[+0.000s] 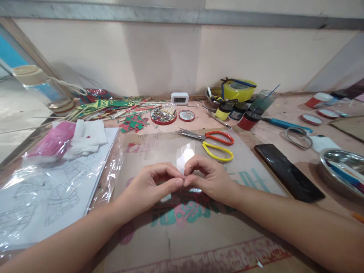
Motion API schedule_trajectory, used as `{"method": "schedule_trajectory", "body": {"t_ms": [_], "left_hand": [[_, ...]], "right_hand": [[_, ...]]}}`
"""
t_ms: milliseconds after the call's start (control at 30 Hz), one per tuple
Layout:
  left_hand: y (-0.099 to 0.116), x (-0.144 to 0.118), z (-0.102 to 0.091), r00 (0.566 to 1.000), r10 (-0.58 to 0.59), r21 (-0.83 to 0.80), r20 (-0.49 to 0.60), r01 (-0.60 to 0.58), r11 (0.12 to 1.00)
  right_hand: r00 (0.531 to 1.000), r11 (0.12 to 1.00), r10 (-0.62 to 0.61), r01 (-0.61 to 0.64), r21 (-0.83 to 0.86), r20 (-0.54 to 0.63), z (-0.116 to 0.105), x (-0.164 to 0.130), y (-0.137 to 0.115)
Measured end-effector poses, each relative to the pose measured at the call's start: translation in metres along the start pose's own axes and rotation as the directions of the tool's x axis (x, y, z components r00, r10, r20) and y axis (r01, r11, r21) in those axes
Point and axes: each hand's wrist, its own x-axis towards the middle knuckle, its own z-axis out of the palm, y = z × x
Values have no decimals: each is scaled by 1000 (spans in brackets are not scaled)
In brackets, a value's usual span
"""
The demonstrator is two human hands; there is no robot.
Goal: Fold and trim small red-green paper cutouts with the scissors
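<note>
My left hand (159,182) and my right hand (209,176) meet over the middle of the cardboard, thumbs and forefingers pinched together fingertip to fingertip. Between them is a small piece of clear, shiny plastic film (184,153), standing up behind the fingers and showing a little below them. Its lower part is mostly hidden by my fingertips. Just beyond my right hand lies a pair of scissors (205,139) with one orange and one yellow handle, blades pointing left. Under my hands the printed cardboard (136,242) bears green and pink lettering.
To the left lie plastic-covered line drawings (57,197) and a pink packet (54,142). Behind are a dish of sequins (163,115), a small white clock (179,98) and paint jars (223,110). A black phone (288,172) and a metal bowl (324,163) sit right.
</note>
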Motion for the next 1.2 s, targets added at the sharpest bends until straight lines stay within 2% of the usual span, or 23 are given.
{"method": "schedule_trajectory", "body": {"t_ms": [133, 333, 533, 700, 900, 1200], "left_hand": [[0, 0, 0, 1000, -1, 6, -6, 1, 1000], [0, -1, 1, 1000, 20, 99, 10, -21, 995], [0, 0, 4, 990, 132, 265, -38, -117, 957], [3, -1, 8, 965, 253, 373, -67, -211, 903], [9, -3, 5, 964, 260, 339, -49, -228, 913], [1, -3, 2, 972, 230, 251, -41, -213, 944]], "right_hand": [[1000, 1000, 2, -2, -9, 5, 0, 0, 0], [1000, 998, -11, 11, -56, -1, -1, -2, 1], [1000, 994, -14, 14, -110, 2, -1, -2, 3], [996, 988, -86, 90, -125, 39, 2, -3, 2], [996, 993, -92, 92, -70, 4, -1, -3, 5], [999, 999, -45, 45, -21, 28, -2, -3, 7]]}}
